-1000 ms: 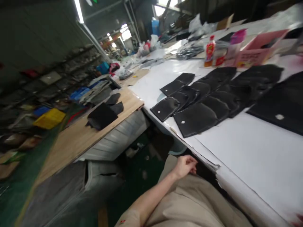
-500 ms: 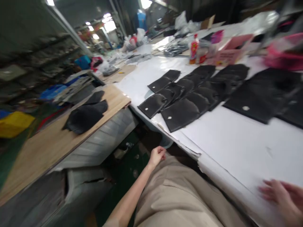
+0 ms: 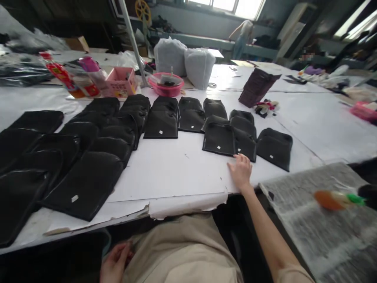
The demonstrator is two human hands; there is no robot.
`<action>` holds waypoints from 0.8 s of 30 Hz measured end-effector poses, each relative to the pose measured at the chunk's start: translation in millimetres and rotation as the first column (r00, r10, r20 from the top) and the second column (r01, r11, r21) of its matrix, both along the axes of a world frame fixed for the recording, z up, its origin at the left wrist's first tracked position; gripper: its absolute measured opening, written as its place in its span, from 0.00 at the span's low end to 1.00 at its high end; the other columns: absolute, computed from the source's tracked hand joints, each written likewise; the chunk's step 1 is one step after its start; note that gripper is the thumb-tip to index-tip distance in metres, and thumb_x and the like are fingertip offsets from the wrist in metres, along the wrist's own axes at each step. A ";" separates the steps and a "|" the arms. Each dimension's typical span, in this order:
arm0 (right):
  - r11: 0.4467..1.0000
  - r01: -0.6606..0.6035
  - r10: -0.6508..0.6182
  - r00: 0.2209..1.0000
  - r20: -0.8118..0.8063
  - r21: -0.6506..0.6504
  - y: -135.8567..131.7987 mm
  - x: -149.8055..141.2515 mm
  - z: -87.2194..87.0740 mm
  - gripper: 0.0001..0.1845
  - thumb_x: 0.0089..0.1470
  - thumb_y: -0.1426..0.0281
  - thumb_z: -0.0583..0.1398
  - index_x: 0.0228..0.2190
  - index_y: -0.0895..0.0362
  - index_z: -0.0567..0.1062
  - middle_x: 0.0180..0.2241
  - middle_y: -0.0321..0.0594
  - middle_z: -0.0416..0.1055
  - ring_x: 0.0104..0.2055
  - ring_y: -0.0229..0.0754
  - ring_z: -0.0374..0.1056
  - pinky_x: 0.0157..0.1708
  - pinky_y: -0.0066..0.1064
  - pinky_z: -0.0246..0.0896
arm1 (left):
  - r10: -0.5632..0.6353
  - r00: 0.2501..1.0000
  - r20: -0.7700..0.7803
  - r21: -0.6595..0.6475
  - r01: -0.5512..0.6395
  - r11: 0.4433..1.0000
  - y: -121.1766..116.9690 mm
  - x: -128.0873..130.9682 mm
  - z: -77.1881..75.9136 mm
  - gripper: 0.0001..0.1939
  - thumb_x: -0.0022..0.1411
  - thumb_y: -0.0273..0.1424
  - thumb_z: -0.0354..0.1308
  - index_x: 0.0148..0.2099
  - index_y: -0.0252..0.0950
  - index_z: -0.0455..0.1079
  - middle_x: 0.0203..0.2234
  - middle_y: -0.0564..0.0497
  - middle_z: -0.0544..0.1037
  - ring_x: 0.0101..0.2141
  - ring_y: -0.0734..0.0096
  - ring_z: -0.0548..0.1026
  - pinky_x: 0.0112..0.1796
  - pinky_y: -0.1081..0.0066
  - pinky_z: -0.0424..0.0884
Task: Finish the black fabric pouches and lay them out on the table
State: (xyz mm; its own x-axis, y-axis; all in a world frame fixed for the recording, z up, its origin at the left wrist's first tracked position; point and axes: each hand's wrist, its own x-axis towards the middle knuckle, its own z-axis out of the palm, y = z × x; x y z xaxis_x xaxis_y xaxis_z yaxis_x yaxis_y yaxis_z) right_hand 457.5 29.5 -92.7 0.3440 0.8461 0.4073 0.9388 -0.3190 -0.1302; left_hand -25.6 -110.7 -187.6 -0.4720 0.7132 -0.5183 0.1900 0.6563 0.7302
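"Where is the black piece (image 3: 246,144) nearest the right hand (image 3: 242,173)?"

"Flat on the white table (image 3: 176,173), just ahead of that hand, partly overlapped by its neighbour; whether the fingers touch it, I can't tell"

"Which way does it point?"

"Its straight, labelled edge faces the person and its rounded end points away, long axis running almost directly forward. The big labelled piece (image 3: 85,182) on the left slants instead, from near left to far right"

"And the hands?"

"Right one palm down, fingers loosely spread, thumb apart. The left hand (image 3: 116,261) is low by the trousers (image 3: 185,251), fingers curled in; whether it pinches anything, I can't tell"

"Counts?"

"Six white labels (image 3: 239,151) that I can see; the pieces overlap too much to number. Beyond them, one pink box (image 3: 118,87), one round pink basket (image 3: 166,91), two pale sacks (image 3: 200,68), one red-capped bottle (image 3: 60,74)"
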 end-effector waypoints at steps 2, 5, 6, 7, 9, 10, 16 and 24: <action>1.000 0.004 -0.005 0.999 0.035 0.019 6.4 15.7 -1.6 0.18 0.58 0.68 0.58 0.49 0.61 0.69 0.54 0.57 0.66 0.58 0.57 0.57 0.54 0.46 0.52 | -0.034 0.999 0.033 0.033 0.033 0.999 -0.4 0.1 0.1 0.25 0.26 0.63 0.63 0.20 0.51 0.73 0.13 0.62 0.73 0.22 0.57 0.76 0.27 0.60 0.73; 0.998 -0.064 0.064 0.996 0.069 -0.001 20.1 35.2 -2.9 0.19 0.59 0.69 0.57 0.51 0.62 0.68 0.53 0.57 0.68 0.57 0.57 0.59 0.53 0.45 0.52 | -0.028 0.999 0.025 0.068 0.026 0.997 -0.5 1.1 3.0 0.24 0.27 0.62 0.64 0.20 0.50 0.73 0.13 0.62 0.73 0.22 0.57 0.75 0.26 0.61 0.72; 0.995 -0.098 0.099 0.993 0.070 -0.021 24.9 40.3 -2.6 0.19 0.59 0.70 0.57 0.51 0.62 0.69 0.52 0.57 0.69 0.55 0.56 0.61 0.52 0.44 0.53 | -0.025 0.999 0.029 0.073 0.023 0.997 -0.4 1.4 4.4 0.25 0.26 0.62 0.64 0.19 0.49 0.73 0.13 0.62 0.73 0.21 0.58 0.75 0.26 0.61 0.71; 0.990 -0.134 0.137 0.988 0.068 -0.044 29.2 44.7 -1.9 0.19 0.59 0.71 0.57 0.51 0.62 0.69 0.50 0.56 0.71 0.53 0.55 0.63 0.51 0.43 0.54 | -0.025 0.999 0.036 0.075 0.022 0.997 -0.4 1.6 5.9 0.25 0.26 0.62 0.65 0.20 0.49 0.73 0.13 0.62 0.73 0.21 0.59 0.74 0.26 0.62 0.71; 0.977 -0.194 0.200 0.978 0.064 -0.084 36.3 51.5 0.7 0.16 0.59 0.71 0.57 0.48 0.62 0.73 0.45 0.54 0.74 0.48 0.53 0.66 0.49 0.41 0.56 | -0.033 0.998 0.056 0.068 0.029 0.997 -0.5 1.9 8.6 0.25 0.26 0.62 0.65 0.20 0.48 0.73 0.13 0.62 0.73 0.21 0.60 0.74 0.26 0.62 0.71; 0.971 -0.216 0.223 0.973 0.066 -0.099 38.9 53.7 2.6 0.14 0.59 0.72 0.57 0.45 0.62 0.74 0.43 0.53 0.75 0.46 0.53 0.67 0.48 0.41 0.56 | -0.039 0.997 0.063 0.069 0.035 0.997 -0.6 1.8 9.5 0.25 0.27 0.62 0.65 0.21 0.48 0.73 0.14 0.62 0.74 0.21 0.60 0.74 0.27 0.62 0.72; 0.955 -0.286 0.292 0.952 0.089 -0.073 42.2 39.6 17.0 0.11 0.59 0.72 0.54 0.35 0.59 0.77 0.40 0.50 0.75 0.46 0.51 0.67 0.51 0.40 0.55 | -0.070 0.994 0.078 0.072 0.065 0.995 -0.1 -0.5 5.9 0.29 0.30 0.60 0.66 0.24 0.41 0.73 0.15 0.56 0.74 0.21 0.61 0.73 0.28 0.63 0.70; 0.861 -0.503 0.503 0.864 0.027 0.079 32.2 -5.7 9.9 0.12 0.63 0.72 0.51 0.36 0.54 0.75 0.40 0.43 0.76 0.44 0.45 0.70 0.56 0.42 0.55 | -0.088 0.996 0.004 0.114 0.087 0.990 -1.9 0.8 3.0 0.30 0.38 0.60 0.63 0.28 0.36 0.72 0.16 0.53 0.73 0.20 0.64 0.72 0.26 0.66 0.68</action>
State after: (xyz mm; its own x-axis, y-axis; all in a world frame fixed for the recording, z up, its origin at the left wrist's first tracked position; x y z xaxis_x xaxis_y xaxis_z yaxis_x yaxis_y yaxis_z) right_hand 451.8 61.7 -82.8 -0.1216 0.8677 0.4819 0.9694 0.2081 -0.1300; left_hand -24.8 -112.6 -184.5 -0.4003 0.8063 -0.4354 0.2360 0.5499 0.8012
